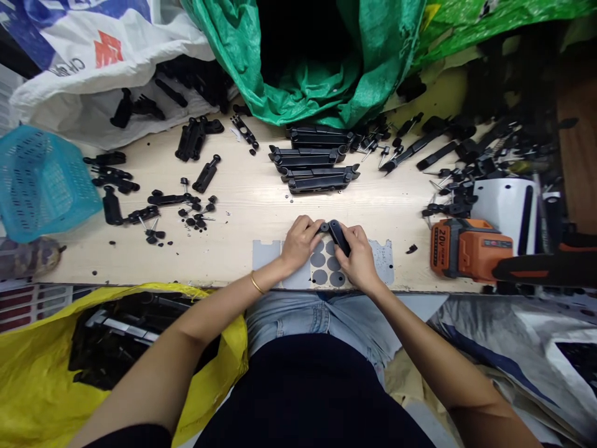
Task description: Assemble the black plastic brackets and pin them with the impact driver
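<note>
My right hand (360, 258) is closed around a black elongated plastic part (339, 238) with a rounded end, tilted over the front of the bench. Close beside that end, the thumb and fingers of my left hand (299, 241) pinch a small round black piece (324, 228). Whether the two pieces are joined cannot be made out. Beneath both hands lies a flat grey sheet (267, 255), with dark grey discs (319, 277) in rows on its middle. Beyond my hands, several long black folded parts (321, 180) are stacked side by side.
An orange power tool battery (482, 246) stands at right, near loose black parts with metal screws (448, 177). More black parts (196, 218) lie at left beside a blue basket (46, 186). A green sack (303, 99) borders the back; a yellow sack (228, 348) hangs at front left.
</note>
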A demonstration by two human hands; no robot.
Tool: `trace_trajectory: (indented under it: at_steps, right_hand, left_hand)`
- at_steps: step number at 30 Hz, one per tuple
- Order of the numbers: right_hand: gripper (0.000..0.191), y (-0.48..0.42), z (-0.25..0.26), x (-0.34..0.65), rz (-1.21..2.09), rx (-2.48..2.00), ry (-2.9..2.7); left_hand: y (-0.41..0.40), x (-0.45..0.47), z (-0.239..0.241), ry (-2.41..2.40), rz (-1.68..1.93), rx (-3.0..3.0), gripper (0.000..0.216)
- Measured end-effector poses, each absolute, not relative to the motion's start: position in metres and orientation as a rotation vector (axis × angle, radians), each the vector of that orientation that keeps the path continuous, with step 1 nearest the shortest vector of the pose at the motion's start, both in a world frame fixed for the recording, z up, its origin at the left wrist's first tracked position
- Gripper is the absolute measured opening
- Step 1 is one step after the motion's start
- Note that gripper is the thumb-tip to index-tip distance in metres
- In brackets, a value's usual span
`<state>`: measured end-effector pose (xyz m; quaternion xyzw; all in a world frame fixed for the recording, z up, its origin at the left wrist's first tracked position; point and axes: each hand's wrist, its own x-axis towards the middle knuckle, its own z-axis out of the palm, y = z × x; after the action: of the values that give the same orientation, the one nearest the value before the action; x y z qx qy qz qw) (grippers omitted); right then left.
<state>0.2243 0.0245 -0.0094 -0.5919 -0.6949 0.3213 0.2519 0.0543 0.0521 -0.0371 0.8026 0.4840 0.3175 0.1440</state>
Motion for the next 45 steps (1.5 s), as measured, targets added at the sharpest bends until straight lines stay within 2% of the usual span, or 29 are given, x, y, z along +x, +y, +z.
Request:
trace_trajectory:
  at_steps: [4,10,20,27,38,45]
  right_hand:
    - [0.055,0.024,-0.010,0.224,0.862,-1.626,-1.896]
    - [0.055,0.025,-0.008,0.226,0.919,-1.606,-1.880]
    - [0.057,0.024,-0.009,0.226,0.909,-1.573,-1.885]
    - [0.055,0.025,-0.009,0.226,0.882,-1.616,-1.904]
    - [0.049,0.026,-0.007,0.221,0.735,-1.692,-1.951]
    - [0.051,0.027,-0.005,0.219,0.660,-1.695,-1.997]
  left_hand:
    - [0.042,0.064,-0.037,1.542,0.953,2.222,0.023]
    - [0.065,0.041,-0.034,1.167,0.788,2.462,0.021]
    - [0.042,0.060,-0.035,1.448,0.940,2.319,0.022]
    - [0.048,0.056,-0.035,1.403,0.834,2.377,0.021]
    - [0.030,0.082,-0.035,1.762,0.794,2.186,0.022]
    - [0.053,0.065,-0.031,1.370,0.695,2.217,0.011]
